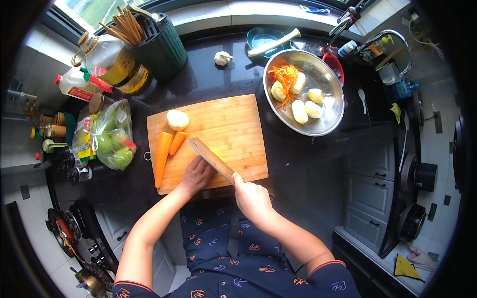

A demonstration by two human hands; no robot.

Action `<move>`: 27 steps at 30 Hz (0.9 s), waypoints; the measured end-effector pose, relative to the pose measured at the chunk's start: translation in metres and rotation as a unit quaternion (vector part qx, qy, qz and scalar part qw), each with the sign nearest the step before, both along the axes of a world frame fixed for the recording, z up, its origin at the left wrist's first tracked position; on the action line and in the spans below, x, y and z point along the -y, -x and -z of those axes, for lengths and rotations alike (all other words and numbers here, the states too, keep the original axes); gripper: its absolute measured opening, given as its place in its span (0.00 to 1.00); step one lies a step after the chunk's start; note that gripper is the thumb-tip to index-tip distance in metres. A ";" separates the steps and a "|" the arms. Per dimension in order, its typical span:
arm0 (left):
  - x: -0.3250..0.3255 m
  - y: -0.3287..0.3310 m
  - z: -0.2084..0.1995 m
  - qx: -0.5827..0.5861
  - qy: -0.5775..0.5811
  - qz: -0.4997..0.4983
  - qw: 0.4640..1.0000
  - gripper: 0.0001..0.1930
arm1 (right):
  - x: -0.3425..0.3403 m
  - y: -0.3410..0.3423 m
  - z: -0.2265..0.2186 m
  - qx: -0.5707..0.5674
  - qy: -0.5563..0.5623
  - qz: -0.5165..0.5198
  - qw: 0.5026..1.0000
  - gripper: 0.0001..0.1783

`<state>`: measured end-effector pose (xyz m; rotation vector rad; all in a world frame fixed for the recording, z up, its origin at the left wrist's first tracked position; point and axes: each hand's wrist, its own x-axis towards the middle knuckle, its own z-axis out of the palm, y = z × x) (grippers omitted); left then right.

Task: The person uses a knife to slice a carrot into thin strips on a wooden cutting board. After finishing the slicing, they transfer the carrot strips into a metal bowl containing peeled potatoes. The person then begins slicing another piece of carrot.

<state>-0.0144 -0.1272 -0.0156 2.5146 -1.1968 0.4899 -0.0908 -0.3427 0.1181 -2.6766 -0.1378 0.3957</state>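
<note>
My right hand [252,198] is wrapped round the handle of a wide-bladed kitchen knife [212,160], held slantwise over the near part of a wooden cutting board [238,124]. Close against the blade's left side, my left hand [197,175] has its fingers curled down on the board; what lies beneath them is hidden. A small yellow piece [215,151] shows just beyond the blade. On the board's left side lie a long peeled carrot piece [162,155] and a shorter carrot piece [177,143], with a peeled potato [177,119] above them.
To the right, a steel bowl [332,107] holds carrot shreds [284,77] and several peeled potatoes. Behind are garlic [223,58] and a green bowl [261,38] with a pale stalk [274,42] across it. Bagged green vegetables [113,136], an oil jug [114,57] and a chopstick holder [159,49] stand left.
</note>
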 end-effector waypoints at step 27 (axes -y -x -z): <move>-0.005 0.007 0.009 -0.053 0.045 -0.026 0.997 0.16 | 0.015 0.023 -0.020 0.016 0.019 -0.013 1.000 0.20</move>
